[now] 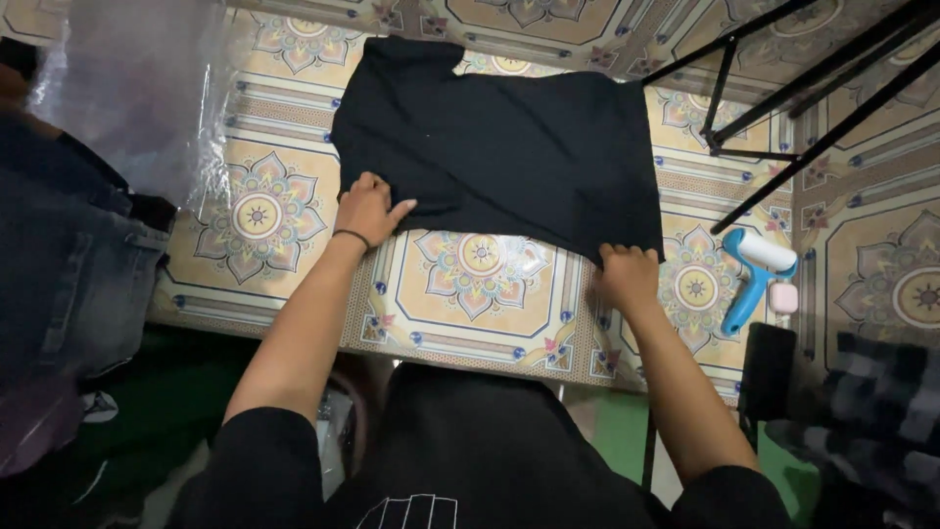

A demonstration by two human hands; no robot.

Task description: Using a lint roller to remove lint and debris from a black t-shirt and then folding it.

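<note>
A black garment (499,147) lies spread flat on a table covered with a patterned beige and blue cloth (470,294). My left hand (370,208), with a dark band on the wrist, pinches the garment's near left edge. At the near right corner of the garment my right hand (627,274) grips the hem with curled fingers. Both forearms reach forward from my black shirt.
A blue-handled lint roller (756,274) with a white roll lies to the right, a small pink object (783,297) beside it. Black metal stand legs (783,98) cross the far right. Clear plastic wrap (137,78) and stacked denim (69,264) sit at the left.
</note>
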